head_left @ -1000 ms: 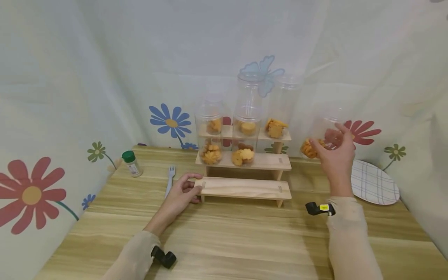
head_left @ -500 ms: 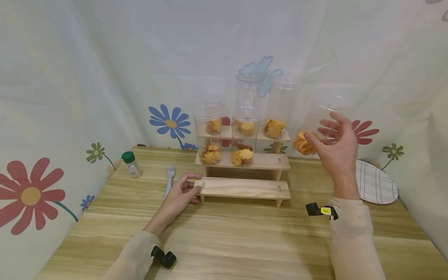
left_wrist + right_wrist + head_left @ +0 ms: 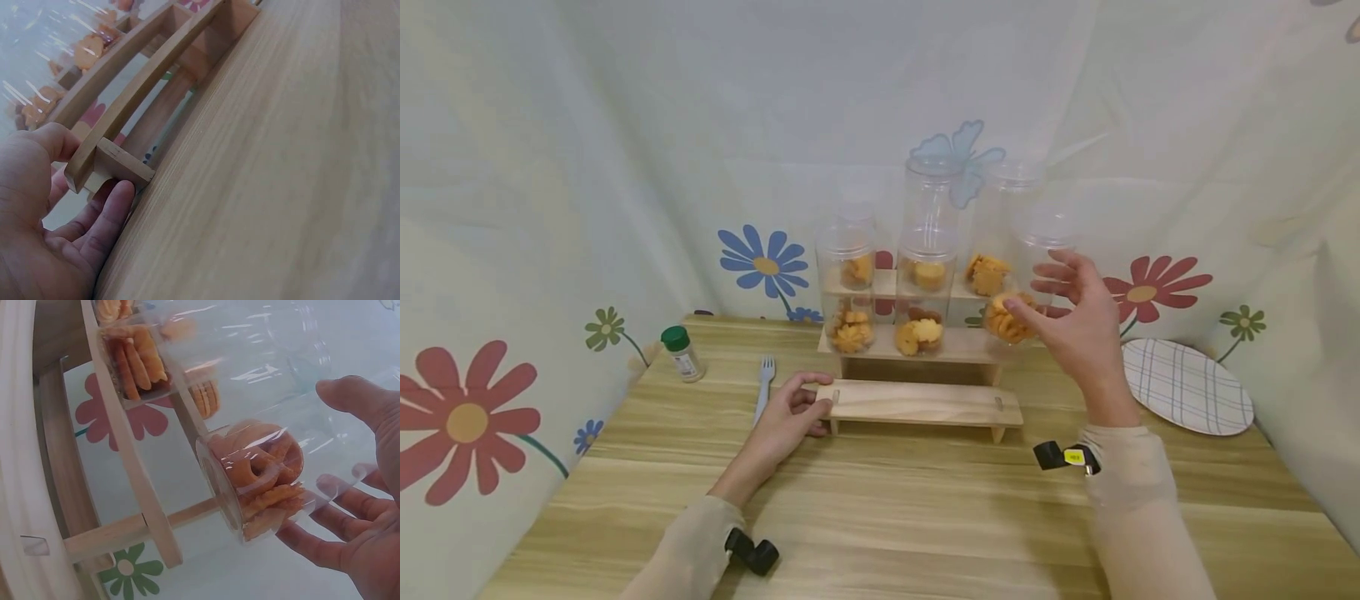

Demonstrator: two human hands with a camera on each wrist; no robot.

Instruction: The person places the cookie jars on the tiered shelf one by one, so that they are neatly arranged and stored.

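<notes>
A clear jar with ring-shaped and ridged cookies in its bottom (image 3: 1009,322) is in my right hand (image 3: 1084,337), at the right end of the middle tier. Thumb and fingers hold it from either side, and the right wrist view shows the jar (image 3: 256,481) tilted, its base near the tier's edge. My left hand (image 3: 784,417) grips the left end of the three-tier wooden stand (image 3: 917,402) at its lowest board. In the left wrist view, the fingers (image 3: 112,209) curl about that board's end and leg. Two cookie jars (image 3: 852,321) (image 3: 925,321) stand on the middle tier.
Taller clear jars with cookies (image 3: 987,273) stand along the top tier, behind the middle ones. A green-capped shaker (image 3: 683,354) and a fork (image 3: 765,387) lie left of the stand. At the right is a checked oval plate (image 3: 1187,387). A floral curtain (image 3: 625,167) hangs behind.
My right hand has lifted the jar slightly and carried it left, from beside the stand to the right end of the middle tier. My left hand has stayed on the stand.
</notes>
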